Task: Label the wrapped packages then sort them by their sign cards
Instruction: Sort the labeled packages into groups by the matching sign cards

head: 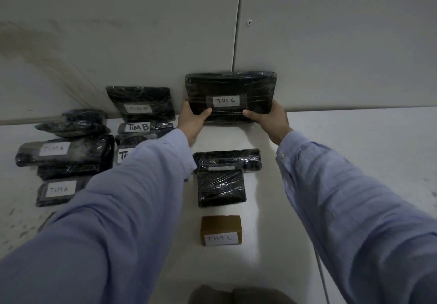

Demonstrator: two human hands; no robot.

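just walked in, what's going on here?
A person grips a wrapped package labelled TIM C with the left hand and right hand, holding it upright against the wall. Nearer the camera in the same row lie two more packages and a brown box marked TIM C. To the left sit the TIM A pile and TIM B pile.

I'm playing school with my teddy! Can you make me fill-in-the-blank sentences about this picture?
The left hand and right hand hold a package labelled TIM ___.
The small box with a card is ___ in colour.
The far-left package says TIM ___.
Missing words: C; brown; A.
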